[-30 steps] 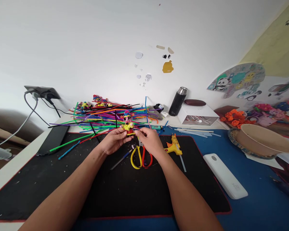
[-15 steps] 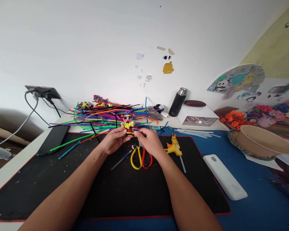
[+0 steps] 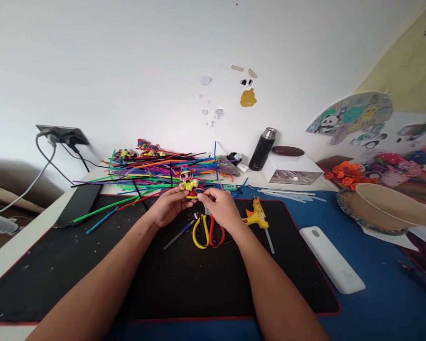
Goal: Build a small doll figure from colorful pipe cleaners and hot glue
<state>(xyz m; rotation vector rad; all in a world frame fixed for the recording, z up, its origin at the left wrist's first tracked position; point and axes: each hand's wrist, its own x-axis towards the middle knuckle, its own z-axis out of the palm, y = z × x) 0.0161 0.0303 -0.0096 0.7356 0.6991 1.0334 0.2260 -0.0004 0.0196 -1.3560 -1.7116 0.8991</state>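
A small pipe-cleaner figure (image 3: 188,179) with a colourful hat, pale face, black beard and yellow body stands upright above the black mat. My left hand (image 3: 169,207) is closed round its lower part from the left. At the right of its base is my right hand (image 3: 218,206), thumb and finger pinched together; what lies between these fingertips is too small to tell. Below the hands lie scissors (image 3: 200,238) with one yellow and one red handle, and a pen (image 3: 179,236). A yellow glue gun (image 3: 258,215) rests right of my right hand.
Colourful pipe cleaners (image 3: 156,173) are heaped along the wall, with more figures (image 3: 147,147) behind. A black flask (image 3: 262,149) and white box (image 3: 293,173) stand back right. A white case (image 3: 332,260), bowl (image 3: 394,203) and orange flowers (image 3: 346,174) are at right; a phone (image 3: 78,206) lies left.
The figure has turned and shifted slightly left in my left hand. My right fingertips have moved slightly off its base. The view has shifted a little.
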